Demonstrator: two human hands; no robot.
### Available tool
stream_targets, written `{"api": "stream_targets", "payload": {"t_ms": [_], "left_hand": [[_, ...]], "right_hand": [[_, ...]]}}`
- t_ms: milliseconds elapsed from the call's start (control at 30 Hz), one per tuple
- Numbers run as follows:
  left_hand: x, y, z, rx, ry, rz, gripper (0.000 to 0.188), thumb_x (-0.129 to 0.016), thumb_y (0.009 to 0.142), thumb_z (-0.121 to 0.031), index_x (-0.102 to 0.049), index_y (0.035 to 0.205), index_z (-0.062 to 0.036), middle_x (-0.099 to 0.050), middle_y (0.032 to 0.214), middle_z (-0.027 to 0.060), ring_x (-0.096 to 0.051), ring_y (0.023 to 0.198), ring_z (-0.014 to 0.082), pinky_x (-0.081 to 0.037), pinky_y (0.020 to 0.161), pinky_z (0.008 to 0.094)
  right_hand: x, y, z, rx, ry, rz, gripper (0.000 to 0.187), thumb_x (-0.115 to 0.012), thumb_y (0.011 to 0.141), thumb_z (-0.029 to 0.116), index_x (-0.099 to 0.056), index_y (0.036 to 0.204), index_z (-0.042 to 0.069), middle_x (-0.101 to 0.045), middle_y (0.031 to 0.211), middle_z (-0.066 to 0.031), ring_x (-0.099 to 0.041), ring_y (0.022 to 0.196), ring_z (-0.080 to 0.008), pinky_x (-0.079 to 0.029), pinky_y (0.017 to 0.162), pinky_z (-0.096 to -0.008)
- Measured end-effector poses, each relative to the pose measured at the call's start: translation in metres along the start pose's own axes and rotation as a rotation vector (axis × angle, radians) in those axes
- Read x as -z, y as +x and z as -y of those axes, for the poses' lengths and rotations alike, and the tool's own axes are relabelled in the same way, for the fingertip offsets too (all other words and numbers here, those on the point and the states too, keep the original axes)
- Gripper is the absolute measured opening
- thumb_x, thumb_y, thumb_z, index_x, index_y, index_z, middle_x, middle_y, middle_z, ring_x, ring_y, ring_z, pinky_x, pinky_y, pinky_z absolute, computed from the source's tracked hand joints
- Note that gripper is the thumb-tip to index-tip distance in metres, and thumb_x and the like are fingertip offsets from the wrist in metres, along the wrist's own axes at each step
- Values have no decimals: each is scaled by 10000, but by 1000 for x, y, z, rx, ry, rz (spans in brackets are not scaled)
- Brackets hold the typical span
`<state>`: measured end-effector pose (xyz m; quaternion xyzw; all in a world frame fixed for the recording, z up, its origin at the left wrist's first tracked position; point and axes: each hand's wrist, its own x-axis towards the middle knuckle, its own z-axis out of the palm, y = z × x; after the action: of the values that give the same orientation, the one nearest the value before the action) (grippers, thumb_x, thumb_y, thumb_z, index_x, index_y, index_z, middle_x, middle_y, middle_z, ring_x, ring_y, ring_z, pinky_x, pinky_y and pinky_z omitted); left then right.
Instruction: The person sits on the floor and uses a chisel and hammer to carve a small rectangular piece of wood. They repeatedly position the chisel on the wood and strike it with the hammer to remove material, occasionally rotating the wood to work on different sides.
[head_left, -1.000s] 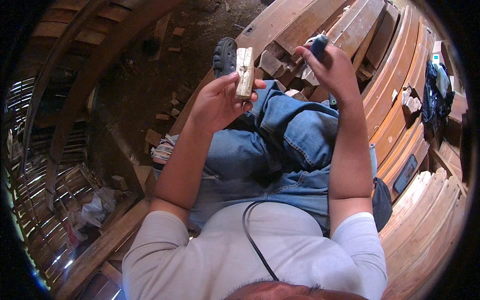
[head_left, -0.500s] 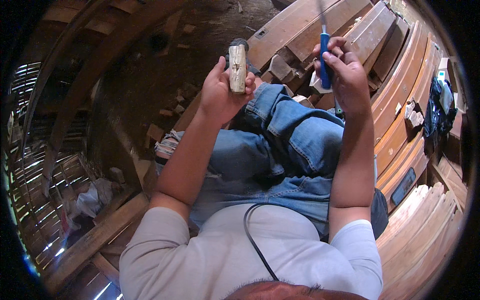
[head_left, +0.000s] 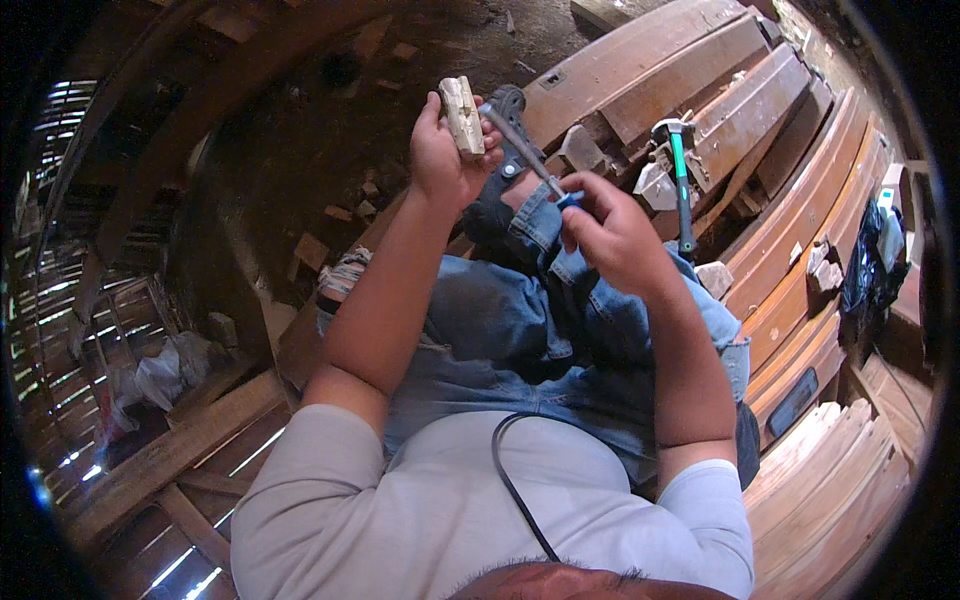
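In my left hand [head_left: 447, 160] I hold a small pale wood block [head_left: 461, 118] upright, its face roughly carved with notches. The fingers wrap behind it and the thumb lies along its left side. My right hand [head_left: 618, 235] is closed around the blue handle of a chisel [head_left: 528, 158]. Its long metal blade slants up and left, with the tip close to the block's right side; whether they touch I cannot tell. Most of the handle is hidden in my fingers.
A hammer [head_left: 681, 185] with a green and black handle lies right of my knee. Long brown wooden boards [head_left: 790, 240] stretch along the right, with a dark phone [head_left: 795, 402] on them. A black plastic bag [head_left: 866, 262] sits at the far right. Wood offcuts [head_left: 312, 250] litter the left.
My right hand has come down and left, swinging the chisel from upright to a slant toward the block. The block is tilted slightly left. The hammer, mostly hidden before, now shows.
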<state>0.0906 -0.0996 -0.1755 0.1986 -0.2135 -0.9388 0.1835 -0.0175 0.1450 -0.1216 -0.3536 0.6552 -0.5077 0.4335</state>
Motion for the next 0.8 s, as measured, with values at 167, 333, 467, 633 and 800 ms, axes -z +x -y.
{"api": "stream_targets", "payload": {"t_ms": [167, 333, 467, 633, 800], "left_hand": [[-9, 1, -12, -101, -16, -47, 515, -353, 1098, -548, -562, 1170, -83, -512, 864, 72, -495, 730, 205, -418, 607, 347], [-16, -7, -16, -117, -69, -18, 512, -368, 1097, -555, -564, 1158, -87, -495, 852, 63, -480, 734, 200, -416, 614, 345], [-22, -7, -13, -124, -96, -8, 493, -383, 1098, -543, -562, 1129, -84, -482, 845, 60, -476, 736, 196, -418, 607, 339], [-27, -9, -12, -145, -152, -9, 479, -386, 1103, -535, -547, 1099, -85, -466, 834, 54, -467, 726, 187, -423, 587, 324], [-38, -14, -6, -210, -103, -49, 483, -369, 1108, -540, -534, 1096, -87, -460, 830, 52, -456, 712, 182, -419, 563, 316]], "right_hand": [[-35, -10, 12, 237, -336, -97, 494, -627, 972, 125, -573, 1462, 137, -735, 1176, -231, -726, 1045, -377, -534, 930, -410], [-47, -9, 18, -1, -81, 18, 603, -594, 994, 95, -472, 1578, 184, -741, 1185, -212, -726, 977, -320, -543, 894, -386], [-50, -9, 22, -127, 114, 63, 601, -564, 1010, 80, -458, 1593, 181, -741, 1213, -147, -658, 837, -162, -539, 826, -326], [-59, -7, 7, -19, 251, 67, 555, -450, 1075, 83, -426, 1619, 186, -550, 714, 25, -428, 518, -30, -364, 482, -193], [-56, -9, 11, -37, 288, 91, 547, -449, 1081, 92, -426, 1619, 190, -509, 659, 42, -426, 509, -36, -371, 468, -200]]}}
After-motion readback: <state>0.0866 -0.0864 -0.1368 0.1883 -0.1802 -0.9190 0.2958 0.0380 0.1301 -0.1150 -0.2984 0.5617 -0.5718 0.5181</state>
